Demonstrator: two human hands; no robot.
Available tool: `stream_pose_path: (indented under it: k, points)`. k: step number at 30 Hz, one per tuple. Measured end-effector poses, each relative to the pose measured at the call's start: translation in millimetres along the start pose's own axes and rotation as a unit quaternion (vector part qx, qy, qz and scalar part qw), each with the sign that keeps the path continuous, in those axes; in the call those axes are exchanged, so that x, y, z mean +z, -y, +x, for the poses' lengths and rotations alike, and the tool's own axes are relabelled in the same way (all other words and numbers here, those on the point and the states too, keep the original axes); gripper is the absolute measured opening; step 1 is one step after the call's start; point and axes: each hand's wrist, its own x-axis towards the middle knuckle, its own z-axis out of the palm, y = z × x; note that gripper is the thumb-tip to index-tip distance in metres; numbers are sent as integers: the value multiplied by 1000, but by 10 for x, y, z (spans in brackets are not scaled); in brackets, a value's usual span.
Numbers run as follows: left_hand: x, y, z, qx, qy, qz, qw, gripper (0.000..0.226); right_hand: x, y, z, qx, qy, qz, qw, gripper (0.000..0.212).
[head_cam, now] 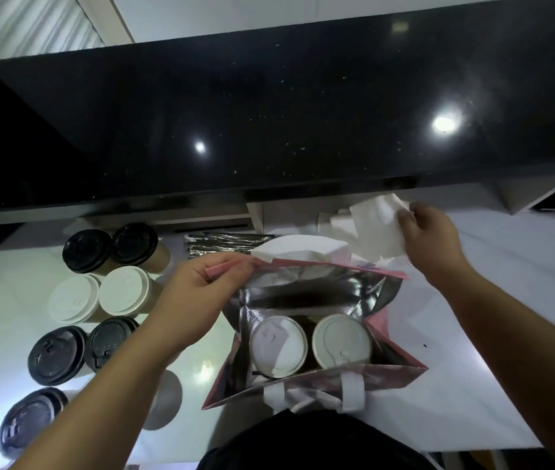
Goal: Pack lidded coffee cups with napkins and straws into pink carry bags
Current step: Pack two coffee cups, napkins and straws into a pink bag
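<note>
On the glossy white counter [493, 395], below a speckled black shelf [269, 106], our pink carry bag [306, 334] stands open, its crinkled silver foil lining showing. Two round white-lidded cups [278, 346] sit side by side at its bottom. Our left hand [194, 300] pinches the bag's far rim, fingers curled tight on the pink edge. Our right hand [432, 239] grips a soft, crumpled white napkin [379, 225] above the napkin pile, beyond the bag. Black- and white-lidded paper cups [99, 290] cluster to the left; wrapped straws [222, 244] lie behind.
</note>
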Motion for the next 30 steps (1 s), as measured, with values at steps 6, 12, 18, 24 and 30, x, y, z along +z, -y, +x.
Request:
stream_pose_path:
  k: [6,12,18,24,30]
  points:
    - [23,-26,-11,2,2,-10,1000,18,-559,535,-686,-51,-51,59,996,18]
    - [52,-76,-2,-3,0,8,1000,20,-1117,1411,-1375,-217,24,18,976,24]
    - [90,-122,17,-4,-11,17,1000,20,-723,1721,-1552,-313,211,-190,907,31]
    - [70,-66,-2,-11,-6,20,1000,19,-150,1574,-1411,-356,108,-385,844,33]
    - [50,-23,-8,2,0,16,1000,19,126,1423,-1590,-391,264,-354,808,23]
